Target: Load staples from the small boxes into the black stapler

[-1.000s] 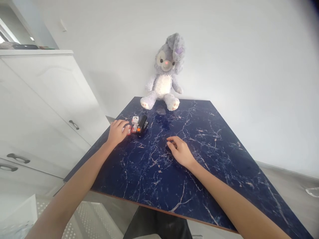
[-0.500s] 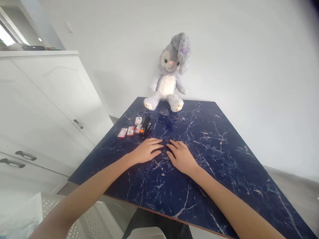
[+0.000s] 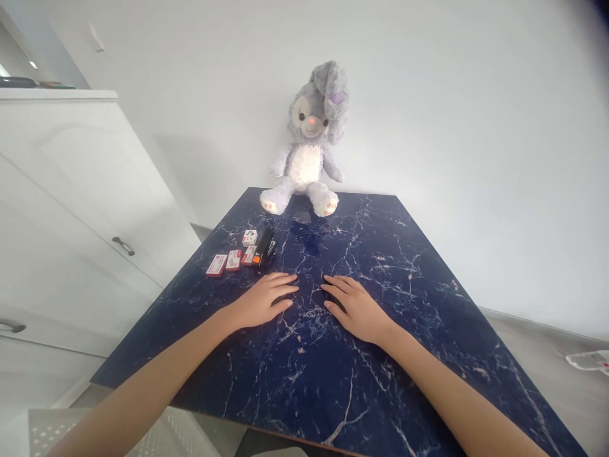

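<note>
My left hand (image 3: 261, 298) lies flat on the dark blue marbled table (image 3: 304, 368), fingers stretched and a little apart, holding nothing. Across a narrow gap, my right hand (image 3: 356, 308) rests palm down in the same way, its fingers spread. Just beyond my left hand is a black stapler (image 3: 264, 246) with an orange patch at its near end. Beside it lie several small red-and-white boxes: one box (image 3: 216, 265) at the far left, another box (image 3: 233, 260) next to it, a third box (image 3: 248, 256) against the stapler, and a whiter box (image 3: 250, 237) behind.
A grey plush rabbit (image 3: 305, 164) sits at the table's back edge against the white wall (image 3: 451, 127). A white cabinet (image 3: 61, 190) with dark handles stands left. A white perforated object (image 3: 176, 431) is below the near left edge. Some clear plastic item (image 3: 590, 360) lies on the floor at right.
My hands have slid apart, the left one leftward and the right one slightly rightward, so the gap between them is wider. The view has turned a little to the right.
</note>
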Motion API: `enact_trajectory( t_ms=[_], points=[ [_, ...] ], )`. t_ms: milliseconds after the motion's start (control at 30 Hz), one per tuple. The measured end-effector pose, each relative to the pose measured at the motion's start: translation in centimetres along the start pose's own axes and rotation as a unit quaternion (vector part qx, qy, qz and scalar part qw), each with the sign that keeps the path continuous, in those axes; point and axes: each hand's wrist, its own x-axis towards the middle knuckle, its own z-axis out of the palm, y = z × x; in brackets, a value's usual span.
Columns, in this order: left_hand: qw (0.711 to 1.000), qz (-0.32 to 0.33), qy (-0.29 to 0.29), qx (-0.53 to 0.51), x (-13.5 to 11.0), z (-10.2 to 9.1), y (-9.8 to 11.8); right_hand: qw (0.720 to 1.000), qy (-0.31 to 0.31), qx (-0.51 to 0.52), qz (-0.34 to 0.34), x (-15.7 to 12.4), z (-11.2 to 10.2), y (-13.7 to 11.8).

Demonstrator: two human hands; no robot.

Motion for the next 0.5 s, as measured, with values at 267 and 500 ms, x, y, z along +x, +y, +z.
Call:
enact_trajectory(
  t_ms=[267,500],
  points=[
    [1.000,0.006,-0.002,0.001,0.0,0.0,-0.1,1.000,-0.016,0.012,0.010,-0.3,-0.1,0.5],
    [0.995,0.037,0.092,-0.010,-1.2,-0.8,1.2,1.000,-0.010,0.026,0.012,-0.2,-0.2,0.6]
  ],
)
